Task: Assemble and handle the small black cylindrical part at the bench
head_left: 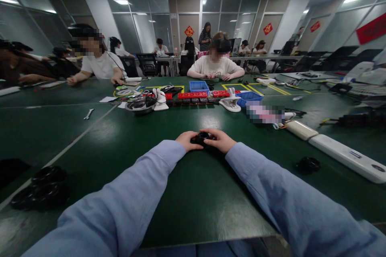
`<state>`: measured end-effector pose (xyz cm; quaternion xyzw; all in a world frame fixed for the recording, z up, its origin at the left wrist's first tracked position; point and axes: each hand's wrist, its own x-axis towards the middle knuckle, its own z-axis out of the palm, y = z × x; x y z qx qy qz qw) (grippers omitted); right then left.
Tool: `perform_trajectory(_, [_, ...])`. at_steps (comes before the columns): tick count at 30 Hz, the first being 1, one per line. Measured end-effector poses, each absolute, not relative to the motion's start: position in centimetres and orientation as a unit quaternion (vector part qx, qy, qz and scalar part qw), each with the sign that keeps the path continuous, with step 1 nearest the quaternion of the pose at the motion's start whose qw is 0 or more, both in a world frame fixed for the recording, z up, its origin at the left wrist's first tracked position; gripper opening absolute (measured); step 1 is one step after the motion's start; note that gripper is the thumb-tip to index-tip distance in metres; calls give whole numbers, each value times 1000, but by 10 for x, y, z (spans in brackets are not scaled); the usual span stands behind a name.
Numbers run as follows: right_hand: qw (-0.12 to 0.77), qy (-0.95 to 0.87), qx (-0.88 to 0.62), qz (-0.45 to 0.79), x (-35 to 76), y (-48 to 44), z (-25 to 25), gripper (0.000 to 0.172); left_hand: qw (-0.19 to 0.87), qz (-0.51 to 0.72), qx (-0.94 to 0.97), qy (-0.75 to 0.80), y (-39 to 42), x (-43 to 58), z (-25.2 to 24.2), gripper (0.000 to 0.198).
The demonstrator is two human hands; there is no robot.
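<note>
Between my two hands is a small glossy black ring-shaped part [202, 137], held just over the green table. My left hand [189, 141] closes on its left side, thumb in front. From the right, my right hand [221, 140] grips it with thumb and fingers. What the part is exactly, I cannot make out. A similar black ring-shaped part [308, 164] lies to the right of my right forearm. Several more glossy black parts [42, 190] are piled at the left, beyond my left sleeve.
Ahead stand a metal bowl of cables [140, 106], a red-and-black strip [193, 97], white clamps [230, 100] and blue trays [249, 98]. A wrench [88, 114] lies at left. A long white device [346, 156] runs along the right. People sit across the table [120, 128].
</note>
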<state>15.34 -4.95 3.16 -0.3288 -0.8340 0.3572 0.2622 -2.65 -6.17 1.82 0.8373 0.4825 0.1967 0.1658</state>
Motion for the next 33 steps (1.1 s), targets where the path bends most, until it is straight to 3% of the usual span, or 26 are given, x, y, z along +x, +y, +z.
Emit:
perform_trajectory(4, [301, -831, -352, 308, 152, -52, 30, 49, 152, 212, 825, 502, -64, -25, 17, 46])
perform_trajectory(10, [324, -811, -400, 278, 151, -56, 28, 68, 107, 235, 796, 547, -74, -15, 20, 67])
perform_trajectory(13, [334, -796, -445, 239, 147, -56, 26, 60, 66, 217, 772, 594, -80, -6, 22, 67])
perform_trajectory(19, [359, -776, -483, 191, 138, -60, 22, 39, 30, 190, 757, 625, -80, 1, 22, 43])
perform_trajectory(25, [335, -805, -435, 224, 143, -57, 28, 33, 90, 211, 797, 558, -69, -11, 17, 41])
perform_trajectory(33, [239, -860, -320, 316, 153, -48, 35, 43, 255, 199, 837, 442, -56, -33, 20, 45])
